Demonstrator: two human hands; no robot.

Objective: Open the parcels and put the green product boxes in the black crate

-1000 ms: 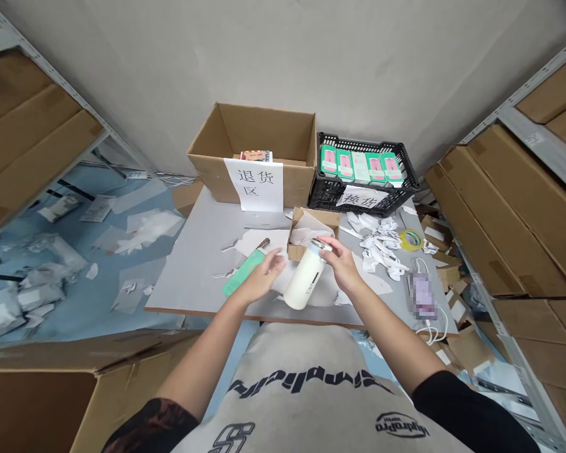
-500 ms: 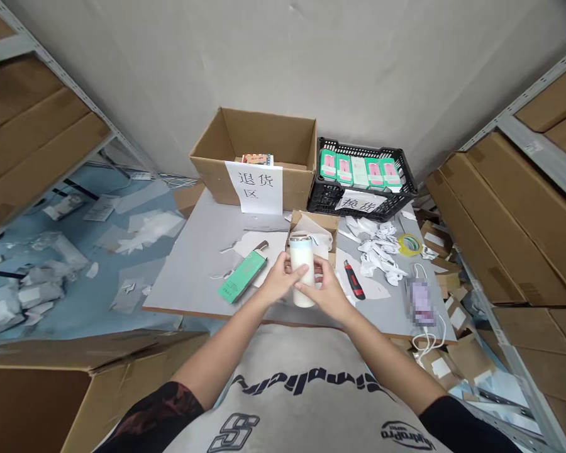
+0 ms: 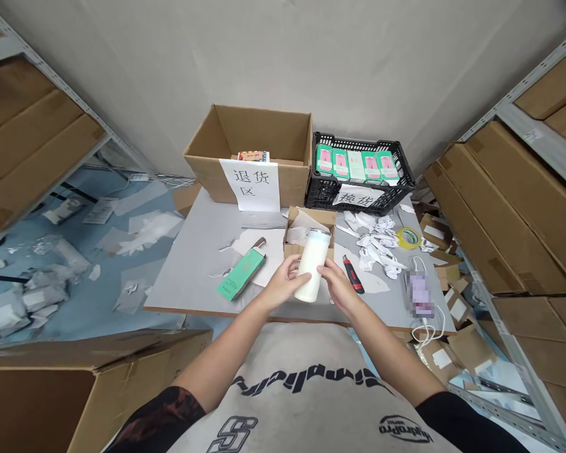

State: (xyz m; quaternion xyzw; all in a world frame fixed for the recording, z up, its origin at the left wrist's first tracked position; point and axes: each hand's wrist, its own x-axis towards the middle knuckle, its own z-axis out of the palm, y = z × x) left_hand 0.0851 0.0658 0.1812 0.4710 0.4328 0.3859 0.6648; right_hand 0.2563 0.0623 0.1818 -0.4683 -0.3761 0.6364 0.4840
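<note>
A cream-white bottle (image 3: 313, 264) with a pale blue band near its top is held above the near part of the table, its top leaning to the right. My left hand (image 3: 283, 281) is closed around its left side, thumb across the front. On the other side, my right hand (image 3: 340, 287) touches the bottle with thumb and fingertips; some of its fingers are hidden. Just behind the bottle stands a small open carton (image 3: 292, 217) with white wrapping inside. A green box (image 3: 241, 275) with an open end lies left of my hands, and a red and black utility knife (image 3: 353, 275) lies to the right.
At the back stand a large open cardboard box (image 3: 202, 173) with a paper sign and a black crate (image 3: 314, 200) of green boxes. Crumpled paper (image 3: 380, 251), yellow tape (image 3: 409, 238) and a phone (image 3: 419, 294) with a cable lie right. Shelves of cartons flank the table (image 3: 179, 277).
The bottle has gone from upright to tilted, its top moving right and slightly up. My right hand has shifted right and its thumb no longer crosses the bottle's front.
</note>
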